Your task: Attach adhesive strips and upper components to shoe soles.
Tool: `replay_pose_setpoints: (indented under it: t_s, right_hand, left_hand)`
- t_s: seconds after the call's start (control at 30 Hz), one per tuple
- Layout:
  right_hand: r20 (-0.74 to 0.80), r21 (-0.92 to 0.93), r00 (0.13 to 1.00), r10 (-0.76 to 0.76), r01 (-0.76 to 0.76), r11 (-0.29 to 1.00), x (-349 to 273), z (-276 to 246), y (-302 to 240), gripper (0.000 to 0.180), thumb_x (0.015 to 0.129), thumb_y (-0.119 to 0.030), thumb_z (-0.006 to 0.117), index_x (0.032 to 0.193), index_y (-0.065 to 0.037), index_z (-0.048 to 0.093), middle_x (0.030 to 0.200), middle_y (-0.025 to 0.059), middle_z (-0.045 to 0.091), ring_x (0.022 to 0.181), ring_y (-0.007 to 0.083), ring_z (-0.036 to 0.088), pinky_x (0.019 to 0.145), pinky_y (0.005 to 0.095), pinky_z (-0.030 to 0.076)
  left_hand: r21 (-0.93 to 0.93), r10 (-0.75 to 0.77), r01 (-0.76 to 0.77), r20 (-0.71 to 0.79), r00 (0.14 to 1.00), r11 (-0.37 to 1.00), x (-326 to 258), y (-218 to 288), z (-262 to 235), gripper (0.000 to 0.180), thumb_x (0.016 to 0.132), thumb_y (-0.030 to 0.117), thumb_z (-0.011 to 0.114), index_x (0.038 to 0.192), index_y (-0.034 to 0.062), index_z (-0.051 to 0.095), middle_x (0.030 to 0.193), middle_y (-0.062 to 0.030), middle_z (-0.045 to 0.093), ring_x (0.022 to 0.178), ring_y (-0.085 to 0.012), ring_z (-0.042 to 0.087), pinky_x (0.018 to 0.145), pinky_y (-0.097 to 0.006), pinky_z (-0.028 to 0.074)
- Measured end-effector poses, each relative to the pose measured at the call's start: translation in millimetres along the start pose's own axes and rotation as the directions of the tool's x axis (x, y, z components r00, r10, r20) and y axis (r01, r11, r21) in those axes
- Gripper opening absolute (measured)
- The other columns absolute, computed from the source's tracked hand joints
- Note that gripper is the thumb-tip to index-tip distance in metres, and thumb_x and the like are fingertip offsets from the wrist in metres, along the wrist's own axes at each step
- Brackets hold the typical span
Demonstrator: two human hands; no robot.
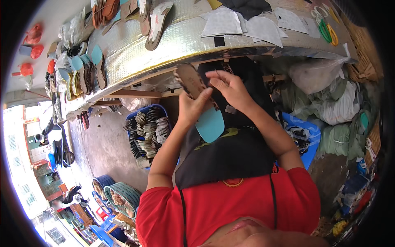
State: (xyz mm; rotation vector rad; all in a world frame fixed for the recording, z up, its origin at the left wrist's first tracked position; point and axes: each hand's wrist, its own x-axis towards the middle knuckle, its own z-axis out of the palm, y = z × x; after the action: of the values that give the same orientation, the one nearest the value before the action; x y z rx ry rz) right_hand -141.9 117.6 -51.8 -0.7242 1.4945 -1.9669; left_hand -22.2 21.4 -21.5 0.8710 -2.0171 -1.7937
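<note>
A worker held a shoe insole in both hands below the edge of a foil-covered workbench.
The left hand cupped the teal-backed insole from beneath, fingers curled round its edge, while the right hand pinched its upper part. A blue basket of soles stood near on the floor.
</note>
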Motion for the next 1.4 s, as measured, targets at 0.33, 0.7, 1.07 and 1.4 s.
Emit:
replay_pose_setpoints:
  t_s: [0.33,0.7,1.07,1.4]
  right_hand:
    - [0.139,-0.080,0.963,0.232,-0.223,0.972,7,-9,-35,0.026,0.092,-0.022,0.062,0.087,0.003,0.065,0.070,-0.0016,0.060,0.066,0.0032,0.050,0.059,0.0241,0.043]
    - [0.136,-0.158,0.988,0.068,-0.046,0.986,-11,-4,-21,0.028,0.097,-0.021,0.053,0.090,0.004,0.064,0.073,0.0037,0.063,0.068,0.0058,0.051,0.061,0.0254,0.043]
    - [0.307,-0.189,0.918,0.251,-0.199,0.962,-82,-10,10,0.024,0.097,-0.018,0.053,0.096,0.005,0.059,0.068,0.0060,0.058,0.064,0.0073,0.051,0.058,0.0283,0.042]
    - [0.238,-0.226,0.928,0.287,-0.235,0.945,-63,5,3,0.021,0.096,-0.016,0.053,0.091,0.003,0.061,0.061,0.0004,0.050,0.058,0.0069,0.042,0.053,0.0279,0.038]
  left_hand:
    - [-0.126,0.166,-0.130,0.345,0.924,0.983,18,36,-17,0.069,0.083,0.010,0.072,0.140,0.0028,0.032,0.124,-0.0126,0.054,0.113,-0.0167,0.052,0.097,-0.032,0.042]
    - [-0.157,0.095,-0.079,0.097,0.991,0.984,10,17,15,0.041,0.103,0.029,0.041,0.108,-0.0052,0.063,0.094,-0.0064,0.067,0.089,-0.0078,0.058,0.080,-0.022,0.046]
    - [-0.235,0.013,-0.044,-0.134,0.991,0.971,7,10,5,0.047,0.102,0.039,0.041,0.084,-0.0022,0.056,0.066,-0.0077,0.060,0.063,-0.0169,0.065,0.056,-0.027,0.052]
    - [-0.177,0.020,-0.095,-0.382,0.924,0.980,2,-28,1,0.051,0.103,0.043,0.032,0.090,0.0010,0.058,0.076,-0.0016,0.057,0.067,-0.0083,0.048,0.061,-0.024,0.041]
